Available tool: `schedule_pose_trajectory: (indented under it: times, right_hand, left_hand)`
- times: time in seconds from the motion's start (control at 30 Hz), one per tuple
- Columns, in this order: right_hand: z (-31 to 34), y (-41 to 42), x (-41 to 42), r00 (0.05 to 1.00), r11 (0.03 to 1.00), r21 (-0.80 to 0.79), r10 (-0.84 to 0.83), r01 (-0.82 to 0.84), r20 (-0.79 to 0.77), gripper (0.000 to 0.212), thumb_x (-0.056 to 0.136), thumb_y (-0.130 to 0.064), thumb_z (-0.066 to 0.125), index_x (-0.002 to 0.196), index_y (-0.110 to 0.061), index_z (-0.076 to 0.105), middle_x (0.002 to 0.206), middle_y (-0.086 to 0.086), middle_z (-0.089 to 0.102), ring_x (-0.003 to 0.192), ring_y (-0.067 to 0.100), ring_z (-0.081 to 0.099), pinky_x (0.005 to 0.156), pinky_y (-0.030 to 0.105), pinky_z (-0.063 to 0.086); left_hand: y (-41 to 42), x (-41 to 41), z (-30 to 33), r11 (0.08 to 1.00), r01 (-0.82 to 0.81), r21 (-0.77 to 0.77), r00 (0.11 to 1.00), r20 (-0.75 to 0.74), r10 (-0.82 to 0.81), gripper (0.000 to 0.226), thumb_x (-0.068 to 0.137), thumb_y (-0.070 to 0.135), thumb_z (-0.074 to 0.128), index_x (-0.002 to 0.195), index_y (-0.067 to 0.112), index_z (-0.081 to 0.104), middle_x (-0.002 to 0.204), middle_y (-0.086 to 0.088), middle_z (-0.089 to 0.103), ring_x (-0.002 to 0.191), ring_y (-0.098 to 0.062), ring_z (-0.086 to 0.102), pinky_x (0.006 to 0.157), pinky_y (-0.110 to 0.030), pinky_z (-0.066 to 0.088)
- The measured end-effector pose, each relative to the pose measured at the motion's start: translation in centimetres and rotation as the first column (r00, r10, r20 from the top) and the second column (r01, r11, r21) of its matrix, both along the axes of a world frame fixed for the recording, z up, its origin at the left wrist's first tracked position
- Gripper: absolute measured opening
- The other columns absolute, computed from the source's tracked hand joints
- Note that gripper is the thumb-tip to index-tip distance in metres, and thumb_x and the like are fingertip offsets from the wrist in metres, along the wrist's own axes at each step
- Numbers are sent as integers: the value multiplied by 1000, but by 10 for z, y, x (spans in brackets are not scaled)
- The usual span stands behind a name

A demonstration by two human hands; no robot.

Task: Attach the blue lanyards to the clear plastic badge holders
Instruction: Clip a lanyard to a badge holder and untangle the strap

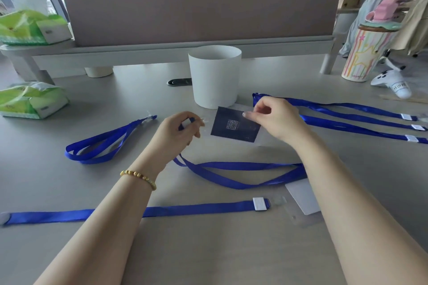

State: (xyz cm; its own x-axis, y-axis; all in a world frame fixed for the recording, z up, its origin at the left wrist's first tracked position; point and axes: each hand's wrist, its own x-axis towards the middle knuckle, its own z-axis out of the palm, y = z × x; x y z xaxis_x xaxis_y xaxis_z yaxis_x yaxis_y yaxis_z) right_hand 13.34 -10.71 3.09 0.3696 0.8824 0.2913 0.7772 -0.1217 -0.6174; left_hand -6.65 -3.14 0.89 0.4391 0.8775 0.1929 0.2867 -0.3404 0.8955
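Observation:
My left hand [178, 133] grips the clip end of a blue lanyard [240, 174], whose strap loops down across the table under my arms. My right hand [275, 118] pinches the top edge of a clear badge holder [235, 126] that has a dark card with a QR code inside. The clear clip sits just left of the holder's edge. Another lanyard [196, 208] lies flat near me, its clip next to a holder with a white card [303, 196]. A coiled lanyard [99, 146] lies at the left. Three more lanyards [347, 115] stretch out at the right.
A white cylindrical container [214, 76] stands just behind the holder. Green tissue packs [30, 102] sit at the left, one more on a raised shelf [34, 46]. A striped cup [363, 53] and a small white figure [393, 83] stand at the right. A partition runs along the back.

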Motion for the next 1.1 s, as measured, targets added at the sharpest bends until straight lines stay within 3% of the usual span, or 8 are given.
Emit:
schedule_pose_trajectory:
  times: [0.1,0.23,0.47,0.67,0.8,0.9,1.0,1.1]
  right_hand:
    - [-10,4,11,929,999,21,33,-27,-367,19,85,-33,63,84,-16,56,82,-6,58,77,9,53,64,21,43]
    - [-20,8,19,606,988,120,153,-94,-780,7,88,-16,60,85,-18,54,82,0,65,70,11,65,67,24,47]
    - [-26,13,12,694,994,95,31,54,-719,8,94,-15,51,88,-20,55,74,-3,62,50,6,60,48,19,46]
    - [-19,-7,34,613,932,84,-162,352,-774,10,94,-15,49,102,-13,55,71,-1,60,53,9,56,43,17,46]
    - [-10,-46,74,594,852,89,-282,516,-753,14,96,-16,47,108,-14,52,79,0,60,56,8,55,47,19,45]
    - [-9,-82,107,631,778,126,-390,615,-670,21,96,-15,42,113,-10,53,95,4,60,55,8,52,46,20,40]
    - [-12,-119,139,608,713,133,-467,688,-642,22,95,-12,39,111,-11,54,93,6,58,53,9,50,39,17,39]
    - [-23,-155,168,572,657,94,-566,748,-594,23,91,-11,40,105,-8,58,87,10,58,62,19,52,49,24,39]
  left_hand:
    - [-1,2,-1,991,55,-122,985,166,-34,23,93,7,46,78,15,62,52,9,54,41,-9,34,41,-19,25]
    - [1,2,-3,974,91,-205,963,268,-33,20,95,16,47,84,12,63,55,4,52,39,-11,33,38,-18,28]
    - [-1,18,-8,993,-28,-117,999,33,32,29,92,28,55,67,15,64,44,9,47,37,-10,32,40,-18,28]
    - [-5,44,8,992,93,-82,964,-243,-110,25,85,37,61,81,12,63,55,0,46,45,-14,35,43,-21,31]
    - [0,65,25,965,147,215,867,-498,-21,8,88,25,56,87,19,60,69,-1,57,54,-13,44,48,-24,34]
    - [-1,87,42,896,83,437,876,-461,143,14,86,15,49,91,21,60,84,-7,65,69,-27,55,61,-32,48]
    - [-19,115,72,782,22,622,953,-250,173,24,84,5,46,101,14,61,86,-10,63,73,-32,53,64,-37,45]
    - [-48,147,84,718,100,689,923,-333,191,26,83,3,44,103,14,58,85,-8,60,73,-30,49,61,-32,39]
